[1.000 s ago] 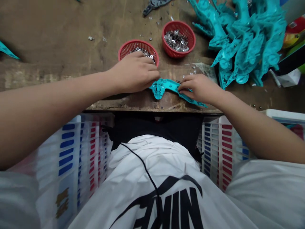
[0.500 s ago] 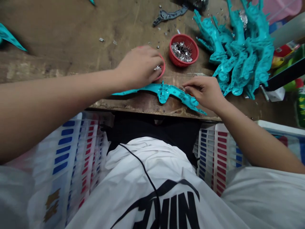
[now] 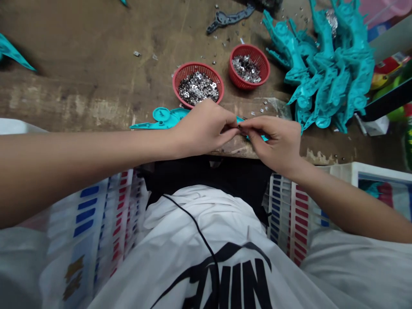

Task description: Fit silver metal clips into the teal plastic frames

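Observation:
A long teal plastic part (image 3: 161,119) lies along the front edge of the worn wooden bench (image 3: 80,64), mostly hidden under my hands. My left hand (image 3: 202,128) and my right hand (image 3: 273,139) meet over its middle, fingertips pinched together on something small and dark that I cannot make out. Just behind my left hand stands a red basket (image 3: 180,77) full of small metal pieces. A second red basket (image 3: 262,60) of similar metal pieces stands further right.
A heap of teal plastic parts (image 3: 325,68) fills the bench's right side. A dark grey part (image 3: 230,17) lies at the back, with loose metal bits scattered around. Another teal piece (image 3: 13,51) sits far left. Plastic crates (image 3: 106,214) flank my lap.
My left hand left the near red basket and came down to meet my right hand over the teal part. The teal part now sits further left, its round end showing.

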Demonstrator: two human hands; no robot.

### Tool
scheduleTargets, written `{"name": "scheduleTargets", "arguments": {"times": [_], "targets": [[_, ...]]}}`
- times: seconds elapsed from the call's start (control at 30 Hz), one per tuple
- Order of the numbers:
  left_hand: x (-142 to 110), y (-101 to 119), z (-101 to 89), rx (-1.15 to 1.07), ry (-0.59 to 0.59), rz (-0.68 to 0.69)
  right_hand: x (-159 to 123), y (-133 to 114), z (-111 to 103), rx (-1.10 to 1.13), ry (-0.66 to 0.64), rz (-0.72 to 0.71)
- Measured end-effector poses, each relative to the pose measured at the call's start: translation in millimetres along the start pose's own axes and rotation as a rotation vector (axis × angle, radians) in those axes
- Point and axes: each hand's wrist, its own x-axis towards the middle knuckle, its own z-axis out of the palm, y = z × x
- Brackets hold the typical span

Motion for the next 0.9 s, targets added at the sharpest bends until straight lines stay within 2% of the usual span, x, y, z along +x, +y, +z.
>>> {"name": "scheduleTargets", "arguments": {"times": [0.1, 0.23, 0.4, 0.53, 0.6, 0.67, 0.73, 0.8, 0.9], "targets": [[0.6, 2.9, 1.4, -0.095, 0.011, -0.030, 3.5, -3.5, -4.7, -0.006, -0.012, -0.022], [1.1, 5.7, 3.3, -0.204, 0.025, -0.065, 6.8, 0.1, -5.5, 0.092, 0.040, -0.008], [1.7, 1.2, -2.7, -0.024, -0.009, 0.008, 3.5, 6.7, -2.3, 0.173, 0.097, -0.001], [1.9, -7.8, -8.1, 0.103, -0.024, 0.082, 3.7, 9.1, -13.0, 0.140, 0.138, -0.010], [4.7, -15.5, -12.0, 0.135, -0.040, 0.073, 9.0, 15.5, -20.9, 0.120, 0.169, -0.020], [11.2, -26.0, -17.8, 0.175, -0.032, -0.011, 18.2, 28.9, -25.7, 0.115, 0.182, -0.033], [20.7, -38.4, -24.4, 0.238, 0.009, -0.141, 29.1, 48.6, -24.9, 0.120, 0.105, 0.034], [31.1, -51.3, -29.3, 0.287, 0.108, -0.250, 38.6, 70.4, -18.8, 0.124, -0.047, 0.211], [42.1, -68.4, -30.7, 0.164, 0.238, -0.255, 46.0, 96.4, -5.1, 0.154, -0.242, 0.469]]}}
